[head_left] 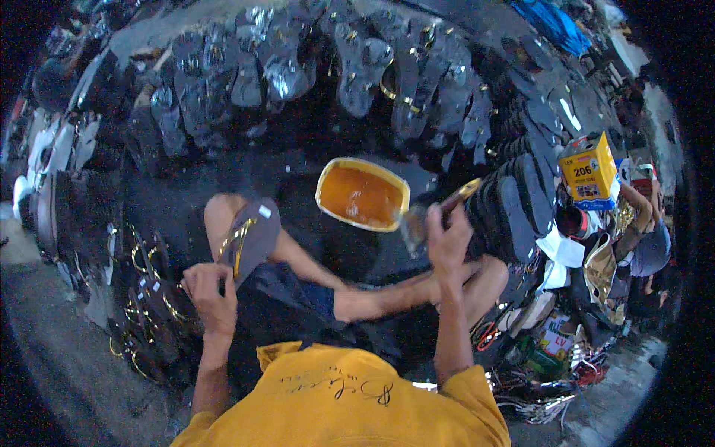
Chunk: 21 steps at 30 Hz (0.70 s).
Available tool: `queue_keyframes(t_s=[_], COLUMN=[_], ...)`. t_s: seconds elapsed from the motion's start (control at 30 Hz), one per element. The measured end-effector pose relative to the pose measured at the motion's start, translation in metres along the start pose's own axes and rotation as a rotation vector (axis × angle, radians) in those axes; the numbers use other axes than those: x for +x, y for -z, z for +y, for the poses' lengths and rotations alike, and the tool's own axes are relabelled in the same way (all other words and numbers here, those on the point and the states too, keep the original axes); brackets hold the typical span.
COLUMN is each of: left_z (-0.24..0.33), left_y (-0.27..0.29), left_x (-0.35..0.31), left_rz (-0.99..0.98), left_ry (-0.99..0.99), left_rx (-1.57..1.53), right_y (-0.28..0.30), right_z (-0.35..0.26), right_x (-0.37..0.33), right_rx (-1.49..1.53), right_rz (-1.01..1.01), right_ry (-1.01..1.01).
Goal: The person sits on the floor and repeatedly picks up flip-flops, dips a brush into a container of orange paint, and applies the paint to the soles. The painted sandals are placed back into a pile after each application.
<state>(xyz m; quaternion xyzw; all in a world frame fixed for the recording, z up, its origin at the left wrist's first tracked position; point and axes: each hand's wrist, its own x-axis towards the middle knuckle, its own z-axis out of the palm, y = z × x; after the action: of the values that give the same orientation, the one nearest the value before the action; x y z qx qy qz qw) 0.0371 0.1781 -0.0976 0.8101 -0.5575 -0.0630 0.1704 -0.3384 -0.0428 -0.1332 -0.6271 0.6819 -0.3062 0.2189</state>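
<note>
Oval sandal [258, 237], blurred brush [452, 200] — oblong tub [407, 200], amber liquid [356, 192]

The outer part of the flat tool [414, 231] in the right hand [449, 237] is smeared by blur, so bristles or blade cannot be told apart. The fingers of the left hand [211, 294] cover the near end of the dark sandal [259, 242], and its underside is out of sight. Glare and blur hide the depth of the orange liquid [361, 195]. The lower edge cuts off the yellow shirt [350, 395]; the upper edge crops the blue sheet [555, 28]. Among the 2 legs [383, 299], the feet cannot be made out.
</note>
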Motion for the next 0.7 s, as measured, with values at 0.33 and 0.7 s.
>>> queue_keyframes(t_s=[0.33,0.7], left_z=[0.022,0.131], left_y=[-0.005,-0.043], left_x=[0.020,0.032], left_rz=[-0.006,-0.376], left_ry=[-0.197,0.462], left_rx=[-0.138,-2.112], right_y=[0.011,0.023], right_z=[-0.004,-0.123], right_x=[-0.029,0.009], right_rx=[0.323,1.148], right_rz=[-0.335,0.122], right_ry=[-0.103,-0.008])
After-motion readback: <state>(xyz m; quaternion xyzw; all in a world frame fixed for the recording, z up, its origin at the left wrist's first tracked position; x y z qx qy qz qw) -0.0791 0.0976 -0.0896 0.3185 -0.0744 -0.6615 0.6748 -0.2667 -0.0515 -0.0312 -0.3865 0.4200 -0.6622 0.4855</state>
